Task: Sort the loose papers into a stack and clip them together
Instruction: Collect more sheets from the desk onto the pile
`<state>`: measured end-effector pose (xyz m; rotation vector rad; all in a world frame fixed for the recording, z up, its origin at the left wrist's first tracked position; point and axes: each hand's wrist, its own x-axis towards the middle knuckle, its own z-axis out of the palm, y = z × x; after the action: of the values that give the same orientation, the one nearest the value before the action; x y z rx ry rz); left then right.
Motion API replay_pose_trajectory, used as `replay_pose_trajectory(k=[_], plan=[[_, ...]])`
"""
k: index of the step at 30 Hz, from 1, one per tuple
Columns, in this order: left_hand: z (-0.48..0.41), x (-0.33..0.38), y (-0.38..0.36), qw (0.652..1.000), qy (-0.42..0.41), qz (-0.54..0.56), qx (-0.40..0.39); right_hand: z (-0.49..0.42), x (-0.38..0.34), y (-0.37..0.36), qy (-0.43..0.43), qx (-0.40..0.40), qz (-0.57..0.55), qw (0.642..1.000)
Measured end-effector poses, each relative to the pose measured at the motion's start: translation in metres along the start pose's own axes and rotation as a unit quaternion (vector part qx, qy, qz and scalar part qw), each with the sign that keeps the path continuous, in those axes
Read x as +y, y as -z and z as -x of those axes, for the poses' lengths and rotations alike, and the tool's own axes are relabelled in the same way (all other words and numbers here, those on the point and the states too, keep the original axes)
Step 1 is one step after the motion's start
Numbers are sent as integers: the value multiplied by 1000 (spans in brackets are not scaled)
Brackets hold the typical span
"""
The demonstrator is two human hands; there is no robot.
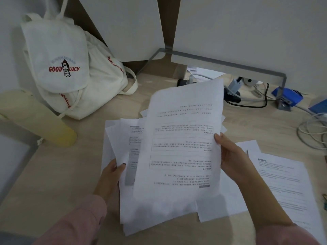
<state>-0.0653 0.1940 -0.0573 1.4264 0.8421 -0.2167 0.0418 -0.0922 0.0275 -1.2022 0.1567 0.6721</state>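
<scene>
Pale wood surface, bare and open across the near left, out to its slanted left edge. Closed in at the back by white panels and a grey metal rail. Far left corner taken up by a cream canvas bag with red print, leaning on the wall, and a pale yellow bottle lying on its side just in front of it. Right side crowded: loose printed papers flat on the surface, partly overlapping, reaching toward the near right edge. Beyond them, grey and black cables and a blue box beside the rail's post.

In the middle, raised above the surface, a fanned bundle of papers, edges uneven, corners sticking out to the left and below. In front of the bundle, a single printed sheet, tilted, overlapping the bundle's right part, print facing up.

Left grip clamped on the bundle's left edge, thumb on top, fingers hidden behind. Right grip pinching the single sheet's right edge about midway along, thumb on the printed face, fingers behind. Pink sleeves on both forearms at the bottom.
</scene>
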Motion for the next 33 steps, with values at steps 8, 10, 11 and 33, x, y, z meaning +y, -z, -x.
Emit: replay_pose_trajectory(k=[8,10,11,33], plan=[[-3,-3,3,1000,10,-4,-11,-12,50,6,-126,177,261,941],[-3,-2,2,1000,11,0,-12,-18,57,1,-145,168,360,906],[-4,-3,2,1000,13,5,-12,-21,60,-1,-149,155,405,889],[-23,6,17,989,132,65,-20,-95,61,-123,265,-126,855,428]])
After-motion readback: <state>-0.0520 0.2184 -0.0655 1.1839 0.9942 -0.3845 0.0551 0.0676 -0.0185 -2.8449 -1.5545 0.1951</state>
